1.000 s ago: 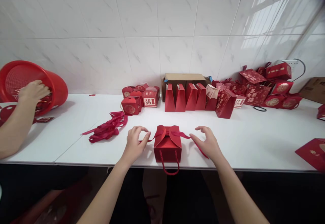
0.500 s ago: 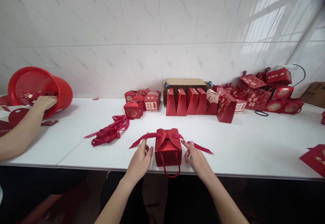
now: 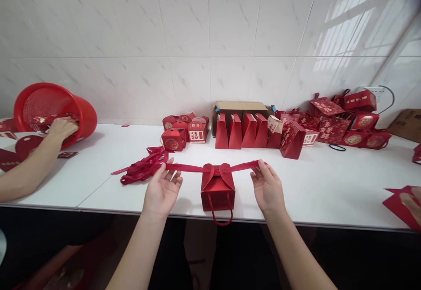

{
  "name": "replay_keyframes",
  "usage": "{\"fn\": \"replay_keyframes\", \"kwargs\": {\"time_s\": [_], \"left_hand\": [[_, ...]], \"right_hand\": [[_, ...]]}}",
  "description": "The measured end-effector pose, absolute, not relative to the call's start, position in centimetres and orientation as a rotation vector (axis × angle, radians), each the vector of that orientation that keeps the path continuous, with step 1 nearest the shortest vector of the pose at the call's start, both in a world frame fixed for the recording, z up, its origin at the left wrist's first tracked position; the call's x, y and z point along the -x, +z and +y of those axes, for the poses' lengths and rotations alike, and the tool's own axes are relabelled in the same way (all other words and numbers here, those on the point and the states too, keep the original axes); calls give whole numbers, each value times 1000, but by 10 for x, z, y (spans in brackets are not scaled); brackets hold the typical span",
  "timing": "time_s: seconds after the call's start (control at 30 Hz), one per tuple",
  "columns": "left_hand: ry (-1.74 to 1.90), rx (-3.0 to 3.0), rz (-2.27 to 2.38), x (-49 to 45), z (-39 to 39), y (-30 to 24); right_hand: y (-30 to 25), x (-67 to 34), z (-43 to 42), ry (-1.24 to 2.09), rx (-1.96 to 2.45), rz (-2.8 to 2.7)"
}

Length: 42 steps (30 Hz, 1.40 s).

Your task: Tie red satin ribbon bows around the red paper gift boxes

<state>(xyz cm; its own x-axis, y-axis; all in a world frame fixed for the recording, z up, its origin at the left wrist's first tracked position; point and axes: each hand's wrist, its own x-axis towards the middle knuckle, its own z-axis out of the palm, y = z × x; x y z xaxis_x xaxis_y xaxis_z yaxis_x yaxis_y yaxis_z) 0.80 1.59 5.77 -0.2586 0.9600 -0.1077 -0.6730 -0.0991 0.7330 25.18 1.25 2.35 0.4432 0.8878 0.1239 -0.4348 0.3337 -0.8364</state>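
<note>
A small red gift box point(image 3: 217, 190) with rounded top flaps stands at the table's front edge, its rope handle hanging over the edge. Through its top runs a dark red ribbon point(image 3: 187, 167), stretched out to both sides. My left hand point(image 3: 162, 189) pinches the ribbon's left end, palm turned up. On the other side, my right hand point(image 3: 268, 187) pinches the right end between thumb and finger. Both hands are raised a little, apart from the box. Behind my left hand lies a loose bundle of ribbons point(image 3: 140, 171).
Small finished-looking boxes point(image 3: 174, 141) and a row of red boxes point(image 3: 235, 134) stand behind, before a cardboard box point(image 3: 241, 105). More boxes pile up at right point(image 3: 357, 123). At left, another person's hand point(image 3: 64, 127) reaches into a tipped red basket point(image 3: 88, 114); another hand point(image 3: 412, 204) is far right.
Both my hands have moved outward and up, drawing the ribbon from drooping to taut. A person's hand has appeared at the far right on a red piece.
</note>
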Motion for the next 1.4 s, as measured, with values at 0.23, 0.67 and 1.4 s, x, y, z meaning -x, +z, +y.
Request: {"fn": "replay_keyframes", "kwargs": {"time_s": [0.23,0.67,1.4], "left_hand": [[1871,-1024,805,-18,26,105],[1691,-1472,904,-47,25,170],[1537,-1593,831,-59,23,184]], "right_hand": [[79,-255,20,752,797,-956],[161,-247,25,598,783,-1470],[183,-232,31,977,614,-1473]]}}
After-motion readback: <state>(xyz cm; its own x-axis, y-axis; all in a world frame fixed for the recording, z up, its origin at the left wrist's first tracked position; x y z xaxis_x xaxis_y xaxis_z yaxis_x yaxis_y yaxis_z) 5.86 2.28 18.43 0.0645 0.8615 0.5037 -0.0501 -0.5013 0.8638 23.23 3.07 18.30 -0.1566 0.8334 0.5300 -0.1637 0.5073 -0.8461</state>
